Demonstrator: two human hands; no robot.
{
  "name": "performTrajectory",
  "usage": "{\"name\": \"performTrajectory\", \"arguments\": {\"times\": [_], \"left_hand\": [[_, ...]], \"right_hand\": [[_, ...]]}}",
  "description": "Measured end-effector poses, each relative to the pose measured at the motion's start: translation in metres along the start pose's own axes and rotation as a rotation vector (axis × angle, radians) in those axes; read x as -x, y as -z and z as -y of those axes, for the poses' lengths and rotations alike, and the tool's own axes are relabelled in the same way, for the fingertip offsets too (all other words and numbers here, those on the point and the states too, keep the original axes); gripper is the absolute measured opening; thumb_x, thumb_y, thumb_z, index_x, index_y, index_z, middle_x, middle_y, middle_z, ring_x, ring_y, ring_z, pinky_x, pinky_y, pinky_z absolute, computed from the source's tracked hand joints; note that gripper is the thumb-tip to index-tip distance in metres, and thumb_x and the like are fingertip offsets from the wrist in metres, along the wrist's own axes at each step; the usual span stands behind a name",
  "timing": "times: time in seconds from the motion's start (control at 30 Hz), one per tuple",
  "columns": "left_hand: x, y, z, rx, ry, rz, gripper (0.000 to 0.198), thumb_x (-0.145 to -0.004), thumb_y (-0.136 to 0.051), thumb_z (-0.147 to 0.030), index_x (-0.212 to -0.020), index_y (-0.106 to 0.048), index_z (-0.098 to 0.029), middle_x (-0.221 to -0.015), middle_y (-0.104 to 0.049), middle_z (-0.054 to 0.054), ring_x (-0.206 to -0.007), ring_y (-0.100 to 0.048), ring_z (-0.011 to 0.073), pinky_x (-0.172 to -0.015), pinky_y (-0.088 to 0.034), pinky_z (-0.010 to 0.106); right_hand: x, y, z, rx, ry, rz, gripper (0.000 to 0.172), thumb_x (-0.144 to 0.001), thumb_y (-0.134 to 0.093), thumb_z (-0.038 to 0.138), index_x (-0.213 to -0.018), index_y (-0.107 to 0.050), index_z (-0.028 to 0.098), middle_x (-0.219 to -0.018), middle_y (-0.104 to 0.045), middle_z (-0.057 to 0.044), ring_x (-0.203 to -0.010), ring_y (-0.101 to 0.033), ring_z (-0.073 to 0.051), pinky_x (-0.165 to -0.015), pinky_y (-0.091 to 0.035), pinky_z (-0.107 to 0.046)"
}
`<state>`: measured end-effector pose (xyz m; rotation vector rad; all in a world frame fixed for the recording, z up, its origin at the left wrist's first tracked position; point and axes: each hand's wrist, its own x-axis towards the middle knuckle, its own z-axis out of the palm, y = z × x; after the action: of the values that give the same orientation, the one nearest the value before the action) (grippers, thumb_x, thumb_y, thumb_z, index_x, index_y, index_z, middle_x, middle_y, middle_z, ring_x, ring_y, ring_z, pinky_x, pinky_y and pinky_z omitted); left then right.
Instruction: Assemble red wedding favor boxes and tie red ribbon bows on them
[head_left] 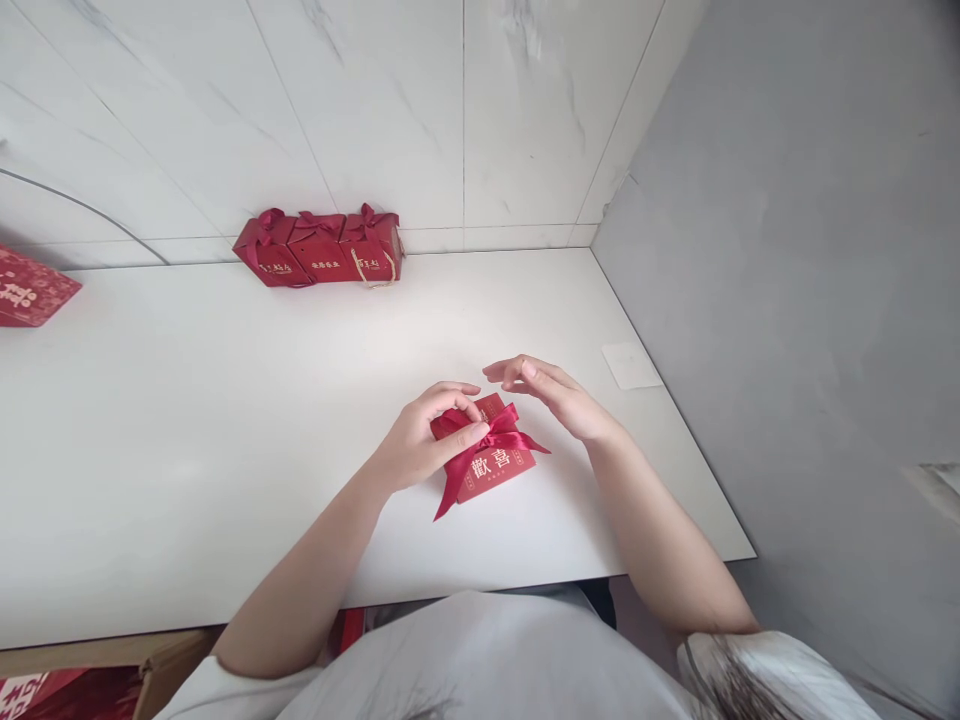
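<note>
A small red gift box with pale printed characters lies on the white table, turned at a slant. Tied across its top is a dark red satin ribbon bow, whose tails spread over the sides. My left hand is over the box's left part, thumb and index finger pinched at the bow's knot and left loop. Its palm hides some of the box. My right hand hovers just beyond the box's upper right, fingers stretched out and apart from it, holding nothing.
Three joined red gift boxes with bows and a gold cord stand against the tiled wall. Another red box is at the left edge. A white square lies by the grey wall. An open cardboard carton sits below the table edge.
</note>
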<state>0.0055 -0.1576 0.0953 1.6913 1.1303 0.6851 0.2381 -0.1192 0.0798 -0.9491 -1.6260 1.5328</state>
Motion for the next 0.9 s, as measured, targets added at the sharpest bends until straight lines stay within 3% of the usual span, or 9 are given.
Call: {"name": "performTrajectory", "arguments": {"times": [0.1, 0.23, 0.4, 0.7, 0.9], "left_hand": [[0.001, -0.007, -0.001, -0.047, 0.005, -0.069, 0.019, -0.083, -0.070, -0.042, -0.087, -0.067, -0.024, -0.133, -0.056, 0.008, -0.128, -0.054, 0.0298, -0.099, -0.051, 0.045], [0.001, -0.011, 0.001, -0.065, -0.001, -0.062, 0.013, -0.084, -0.069, -0.036, -0.088, -0.065, -0.024, -0.130, -0.058, 0.008, -0.126, -0.055, 0.0292, -0.098, -0.052, 0.045], [0.000, -0.012, 0.002, -0.053, -0.024, -0.058, 0.010, -0.085, -0.066, -0.032, -0.087, -0.064, -0.023, -0.130, -0.058, 0.008, -0.124, -0.057, 0.0292, -0.098, -0.052, 0.046], [-0.001, -0.014, 0.002, -0.111, -0.031, -0.063, 0.007, -0.082, -0.068, -0.030, -0.083, -0.066, -0.024, -0.123, -0.061, 0.006, -0.117, -0.060, 0.0259, -0.098, -0.053, 0.043], [-0.002, -0.003, 0.002, -0.070, -0.035, 0.035, 0.008, -0.081, -0.065, -0.027, -0.088, -0.068, -0.025, -0.127, -0.061, 0.006, -0.113, -0.063, 0.0254, -0.090, -0.057, 0.040]], "right_hand": [[0.004, 0.006, 0.003, 0.106, 0.033, 0.045, 0.035, -0.095, -0.052, 0.054, -0.081, -0.057, 0.021, -0.129, -0.061, -0.007, -0.126, -0.053, -0.024, -0.109, -0.038, -0.046], [0.009, 0.006, 0.009, 0.192, 0.188, 0.127, 0.021, -0.086, -0.072, 0.038, -0.087, -0.057, 0.023, -0.137, -0.054, -0.007, -0.133, -0.048, -0.025, -0.113, -0.033, -0.046], [0.008, 0.000, 0.009, 0.217, 0.172, 0.162, 0.017, -0.090, -0.066, 0.035, -0.099, -0.057, 0.025, -0.142, -0.050, -0.007, -0.135, -0.046, -0.025, -0.113, -0.035, -0.048], [0.002, -0.010, 0.001, 0.171, 0.114, 0.248, 0.019, -0.094, -0.061, 0.038, -0.083, -0.065, 0.022, -0.146, -0.047, -0.005, -0.141, -0.039, -0.027, -0.113, -0.036, -0.049], [0.000, -0.015, -0.003, 0.089, 0.079, 0.169, 0.029, -0.097, -0.054, 0.045, -0.083, -0.060, 0.021, -0.139, -0.052, -0.006, -0.125, -0.054, -0.022, -0.110, -0.040, -0.043]]}}
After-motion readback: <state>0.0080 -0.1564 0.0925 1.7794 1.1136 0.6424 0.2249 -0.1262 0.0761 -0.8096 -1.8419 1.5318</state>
